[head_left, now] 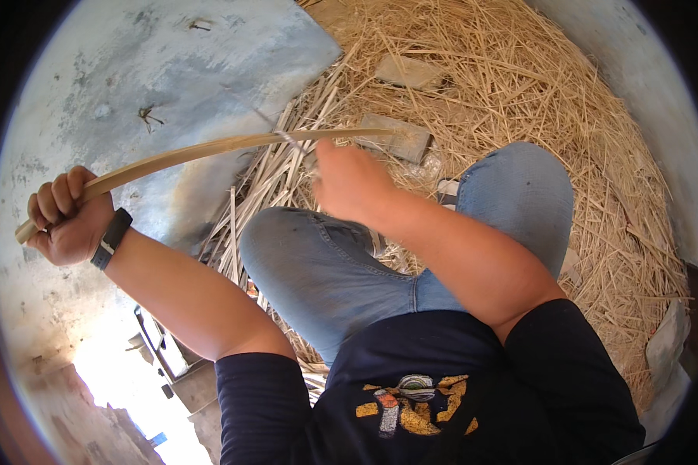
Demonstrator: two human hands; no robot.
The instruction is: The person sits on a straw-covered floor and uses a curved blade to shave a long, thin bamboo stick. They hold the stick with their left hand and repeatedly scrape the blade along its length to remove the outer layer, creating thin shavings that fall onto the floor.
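Note:
My left hand (pixel 70 217), with a dark band on its wrist, is wrapped round the near-left end of a long, pale split-bamboo strip (pixel 186 153). The strip bows upward and runs right to a tip above a flat block (pixel 402 138). My right hand (pixel 350 177) is closed in front of my knees, its outline smeared by motion. From it a thin knife blade (pixel 290 142) slants up to the left across the strip, also blurred. The knife's handle is hidden inside my fist.
Straw-like shavings (pixel 504 85) cover the floor ahead and to the right. Long split strips (pixel 244 201) lie heaped beside my left knee (pixel 287 256). A stained blue-white wall (pixel 155 77) stands at the left, and another flat block (pixel 408 71) lies farther off among the shavings.

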